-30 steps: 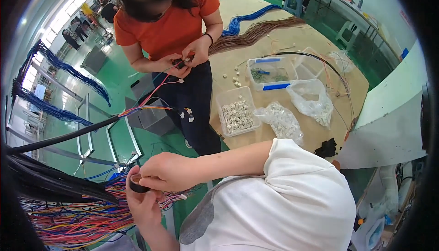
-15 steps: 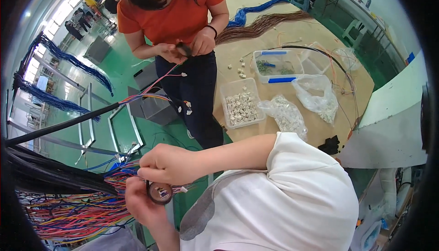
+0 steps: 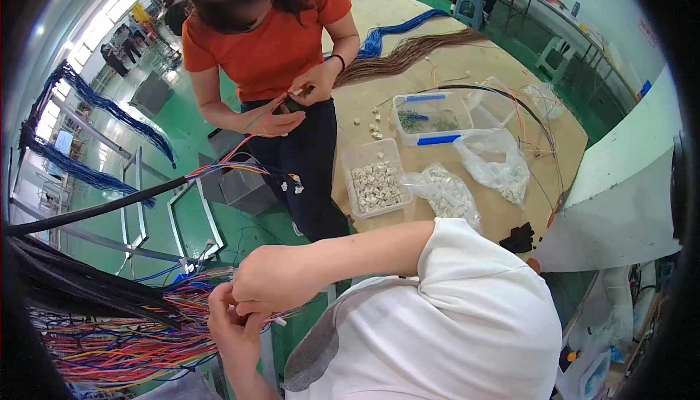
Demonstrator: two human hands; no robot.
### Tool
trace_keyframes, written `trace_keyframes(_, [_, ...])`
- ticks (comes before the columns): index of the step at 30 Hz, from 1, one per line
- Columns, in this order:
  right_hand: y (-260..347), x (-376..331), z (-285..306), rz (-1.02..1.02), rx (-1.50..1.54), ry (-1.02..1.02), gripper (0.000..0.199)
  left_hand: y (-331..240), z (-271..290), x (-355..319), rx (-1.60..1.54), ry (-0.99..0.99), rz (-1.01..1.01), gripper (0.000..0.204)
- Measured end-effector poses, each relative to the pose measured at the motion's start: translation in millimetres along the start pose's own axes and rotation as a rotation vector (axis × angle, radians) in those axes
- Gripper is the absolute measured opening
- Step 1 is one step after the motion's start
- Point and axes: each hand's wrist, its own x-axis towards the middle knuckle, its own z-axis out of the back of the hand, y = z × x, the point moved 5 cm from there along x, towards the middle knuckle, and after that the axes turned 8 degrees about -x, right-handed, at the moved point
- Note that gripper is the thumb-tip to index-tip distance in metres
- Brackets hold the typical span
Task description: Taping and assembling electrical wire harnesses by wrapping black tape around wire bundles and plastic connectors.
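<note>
Left hand (image 3: 232, 331): grip pinching the multicoloured wire bundle (image 3: 124, 334) — black tape roll gone from view.
Right hand (image 3: 266, 280): grip pressed together on the same wires, touching the left.

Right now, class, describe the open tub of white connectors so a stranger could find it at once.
Start at the tan table. On its near-left edge, beside the person in orange, sits the tub. Unlike the blue-trimmed box and bags, it is lidless and rigid.
</note>
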Motion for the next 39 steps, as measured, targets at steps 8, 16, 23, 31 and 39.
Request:
trace_keyframes(8, [7, 8, 3, 0.128, 0.109, -0.135, 0.023, -5, 7, 7, -0.674, 0.036, 0.215, 0.048])
trace_keyframes(16, [-4, -11, 13, -0.205, 0.589, -0.028, 0.031, -24, 24, -1, -0.047, -0.08, -0.329, 0.047])
trace_keyframes(23, [-3, -4, 10, -0.183, 0.51, -0.04, 0.029, 4, 2, -8, -0.172, 0.136, 0.113, 0.037])
trace_keyframes(31, [1, -4, 17, -0.16, 0.424, -0.117, 0.027, -9, -2, 5, -0.355, 0.047, 0.161, 0.052])
trace_keyframes(39, [-8, -19, 15, -0.438, 0.923, -0.161, 0.028, -21, 16, -4, -0.695, -0.191, 0.065, 0.059])
